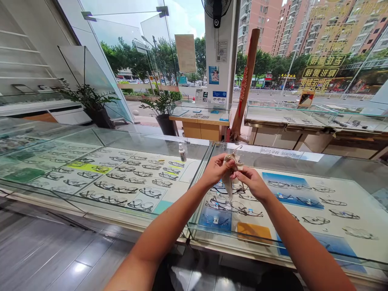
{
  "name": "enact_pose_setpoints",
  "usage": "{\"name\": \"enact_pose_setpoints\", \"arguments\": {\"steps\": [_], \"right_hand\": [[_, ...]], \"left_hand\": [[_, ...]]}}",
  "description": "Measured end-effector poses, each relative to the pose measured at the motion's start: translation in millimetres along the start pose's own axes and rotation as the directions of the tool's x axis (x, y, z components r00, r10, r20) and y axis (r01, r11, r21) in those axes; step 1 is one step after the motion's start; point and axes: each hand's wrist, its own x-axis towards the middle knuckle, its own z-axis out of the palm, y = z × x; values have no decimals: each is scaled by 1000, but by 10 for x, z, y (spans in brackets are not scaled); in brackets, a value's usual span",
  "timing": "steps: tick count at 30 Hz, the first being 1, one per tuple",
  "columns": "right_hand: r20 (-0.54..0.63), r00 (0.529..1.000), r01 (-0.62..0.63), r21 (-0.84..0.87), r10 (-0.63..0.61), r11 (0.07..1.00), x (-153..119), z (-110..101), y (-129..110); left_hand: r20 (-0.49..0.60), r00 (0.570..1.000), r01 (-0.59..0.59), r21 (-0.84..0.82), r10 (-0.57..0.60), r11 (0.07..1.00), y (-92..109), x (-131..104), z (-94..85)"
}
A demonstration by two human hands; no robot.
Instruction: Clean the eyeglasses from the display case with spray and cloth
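Note:
My left hand is closed on a crumpled beige cloth, held above the glass display counter. Close beside it, my right hand pinches at the lower right of the same cloth, fingers closed. A loose end of the cloth hangs down between the hands. Just above the cloth a thin dark curved piece sticks out, perhaps an eyeglass temple; what the folds wrap is hidden. Left of my hands, a small white spray bottle stands upright on the counter glass.
Rows of eyeglasses lie under glass in the left case, more eyeglasses in the right one. An orange-brown case lies near the front. Beyond are potted plants, a wooden post, another display counter and a wall fan.

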Motion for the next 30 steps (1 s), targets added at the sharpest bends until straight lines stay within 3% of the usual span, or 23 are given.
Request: {"name": "enact_pose_setpoints", "arguments": {"steps": [8,11,15,21,26,30], "right_hand": [[-75,997,32,47,-29,998,17,-52,13],[-182,981,82,91,-64,993,43,-108,-16],[-299,952,106,132,-62,986,66,-142,-28],[-322,947,76,236,4,969,65,-82,-26],[-355,930,32,330,93,943,71,-69,-71],[-343,929,6,393,141,920,63,-52,-108]], "left_hand": [[-98,993,52,-108,-63,993,-162,52,-96],[-136,986,80,-116,-96,990,-198,62,-98],[-88,987,128,-61,-133,990,-236,42,-50],[-13,985,171,43,-171,984,-254,-13,52],[126,970,206,32,-209,978,-272,-48,87],[175,963,206,11,-204,979,-271,-63,110]]}}
